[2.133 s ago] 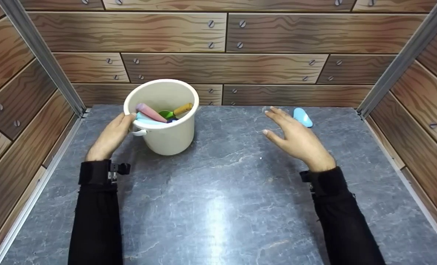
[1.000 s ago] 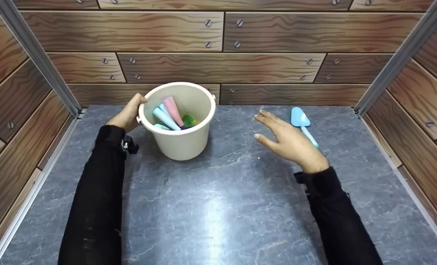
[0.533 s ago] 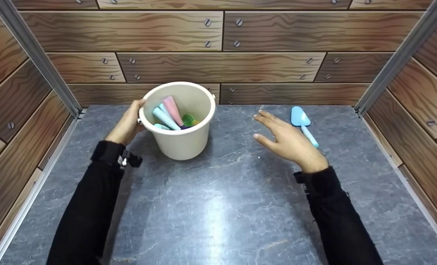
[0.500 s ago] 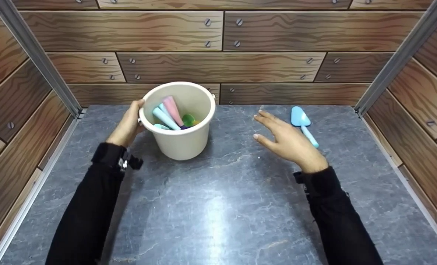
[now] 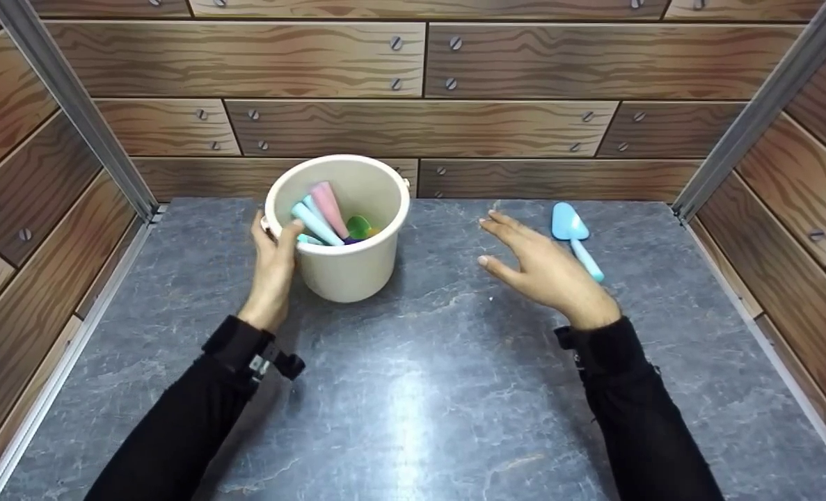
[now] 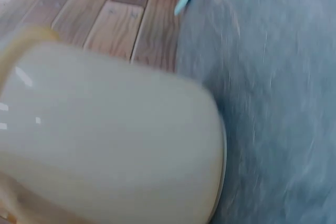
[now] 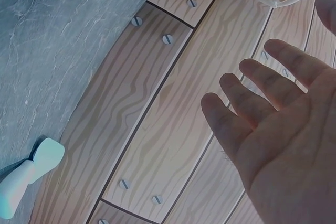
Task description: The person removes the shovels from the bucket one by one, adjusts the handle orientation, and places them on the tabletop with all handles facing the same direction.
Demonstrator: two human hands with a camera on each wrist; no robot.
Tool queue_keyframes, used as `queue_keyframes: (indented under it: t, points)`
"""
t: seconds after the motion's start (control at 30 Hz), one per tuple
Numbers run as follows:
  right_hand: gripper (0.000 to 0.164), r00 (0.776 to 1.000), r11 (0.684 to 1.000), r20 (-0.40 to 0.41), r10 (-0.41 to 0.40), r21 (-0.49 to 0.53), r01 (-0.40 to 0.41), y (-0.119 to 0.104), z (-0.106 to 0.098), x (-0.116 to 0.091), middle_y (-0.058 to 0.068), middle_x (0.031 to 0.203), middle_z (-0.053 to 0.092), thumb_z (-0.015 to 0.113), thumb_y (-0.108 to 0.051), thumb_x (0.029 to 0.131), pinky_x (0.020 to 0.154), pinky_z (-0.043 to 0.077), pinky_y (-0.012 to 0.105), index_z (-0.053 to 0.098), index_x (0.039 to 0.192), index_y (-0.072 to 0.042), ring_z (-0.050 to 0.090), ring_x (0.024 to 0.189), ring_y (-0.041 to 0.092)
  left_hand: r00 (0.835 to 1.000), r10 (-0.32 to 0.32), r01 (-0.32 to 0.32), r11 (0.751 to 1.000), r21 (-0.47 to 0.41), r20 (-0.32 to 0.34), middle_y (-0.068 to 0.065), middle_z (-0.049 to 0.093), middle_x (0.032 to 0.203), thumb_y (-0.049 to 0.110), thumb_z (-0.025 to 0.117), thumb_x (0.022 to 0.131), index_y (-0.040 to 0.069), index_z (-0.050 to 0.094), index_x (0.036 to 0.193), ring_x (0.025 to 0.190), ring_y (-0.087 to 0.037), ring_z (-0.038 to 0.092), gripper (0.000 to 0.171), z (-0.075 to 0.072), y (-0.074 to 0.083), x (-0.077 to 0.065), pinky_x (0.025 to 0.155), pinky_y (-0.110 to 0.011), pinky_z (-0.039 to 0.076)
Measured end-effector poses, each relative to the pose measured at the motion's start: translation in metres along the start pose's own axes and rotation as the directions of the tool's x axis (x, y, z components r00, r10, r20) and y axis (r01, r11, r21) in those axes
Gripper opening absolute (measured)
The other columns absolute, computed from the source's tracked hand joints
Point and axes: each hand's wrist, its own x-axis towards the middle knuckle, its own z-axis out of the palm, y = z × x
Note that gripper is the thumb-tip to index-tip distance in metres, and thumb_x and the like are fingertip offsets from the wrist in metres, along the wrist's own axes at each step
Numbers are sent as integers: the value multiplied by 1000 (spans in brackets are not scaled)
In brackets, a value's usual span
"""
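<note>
A cream bucket [image 5: 346, 275] stands upright on the grey tabletop, left of centre. Inside it lie a pink tapered handle [image 5: 329, 209], a light blue handle [image 5: 315, 223] and a green scoop-like piece [image 5: 358, 227]. My left hand [image 5: 270, 275] is at the bucket's near left side, thumb overlapping the front rim and fingers extended along the side lug. In the left wrist view the bucket wall [image 6: 121, 129] fills most of the picture. My right hand [image 7: 294, 124] hovers with fingers spread, holding nothing. Just right of it lies a light blue toy trowel [image 5: 570, 223].
Wood-patterned walls [image 5: 524, 62] enclose the back and both sides of the tabletop [image 5: 413, 362]. Metal corner posts [image 5: 753, 111] rise at the back corners.
The bucket moved right and slightly nearer, its contents shifting, then stayed put. My left hand slid from the rim's left edge toward its near side. My right hand drifted slightly left, exposing the trowel's handle.
</note>
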Motion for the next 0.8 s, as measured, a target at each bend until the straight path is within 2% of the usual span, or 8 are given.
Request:
queue_keyframes:
  t: [0.07, 0.17, 0.33, 0.43, 0.5, 0.6, 0.7, 0.8]
  points:
    - [72, 1000, 1000, -1, 0, 2, 0, -1, 0, 0, 18, 194, 32, 65, -43, 122, 140, 39, 69, 42, 182, -11, 40, 176, 48, 1000, 2, -1, 999, -43, 27, -20, 1, 199, 39, 65, 108, 14, -13, 187, 186, -28, 11, 114, 2, -1, -6, 152, -43, 9]
    - [72, 1000, 1000, -6, -5, 5, 5, -4, -1, -1, 16, 194, 32, 65, -44, 122, 140, 39, 69, 42, 182, -12, 40, 176, 48, 997, 13, -7, 997, -83, 72, -20, -1, 199, 35, 69, 108, 17, -20, 186, 186, -27, 9, 120, 2, -3, -9, 152, -42, 9]
    - [74, 1000, 1000, -12, -24, -1, 24, -9, 0, -2, 14, 194, 33, 64, -49, 122, 140, 40, 68, 42, 183, -15, 41, 176, 46, 987, 0, 24, 989, -144, 159, -23, 10, 197, 27, 73, 109, 17, -16, 185, 185, -33, 19, 117, -4, -4, -3, 151, -53, 19]
    - [73, 999, 999, -23, -40, 4, 40, -15, 1, -1, 13, 193, 36, 65, -49, 121, 141, 39, 68, 42, 183, -17, 41, 176, 45, 977, -47, 77, 987, -139, 206, -21, 10, 197, 28, 75, 109, 22, -11, 184, 183, -37, 23, 115, -9, -2, 1, 146, -67, 25]
    - [73, 998, 999, -31, -50, 12, 51, -20, 2, 0, 12, 192, 38, 66, -47, 121, 141, 38, 68, 43, 182, -17, 42, 176, 44, 968, -81, 111, 987, -116, 237, -19, 7, 199, 31, 76, 109, 24, -12, 183, 183, -38, 22, 116, -11, -1, 2, 143, -72, 27]
    - [72, 997, 997, -38, -69, 30, 70, -29, 4, 4, 13, 190, 42, 67, -45, 120, 141, 39, 67, 45, 182, -15, 44, 175, 43, 950, -112, 144, 985, -92, 290, -16, 0, 200, 33, 77, 109, 27, -18, 183, 183, -38, 22, 121, -15, 2, 5, 139, -72, 31]
    - [71, 996, 996, -34, -83, 30, 84, -40, 4, 8, 14, 189, 44, 67, -45, 120, 141, 40, 65, 45, 181, -15, 46, 174, 42, 935, -127, 165, 982, -91, 330, -14, -5, 200, 26, 76, 109, 29, -25, 182, 183, -38, 21, 124, -17, 4, 7, 137, -69, 33]
    - [71, 995, 995, -19, -93, 15, 94, -50, 1, 14, 13, 189, 45, 67, -45, 121, 141, 41, 65, 45, 182, -15, 47, 174, 41, 930, -131, 173, 980, -94, 344, -13, -8, 200, 22, 77, 108, 29, -27, 182, 184, -38, 18, 128, -17, 6, 7, 139, -73, 31]
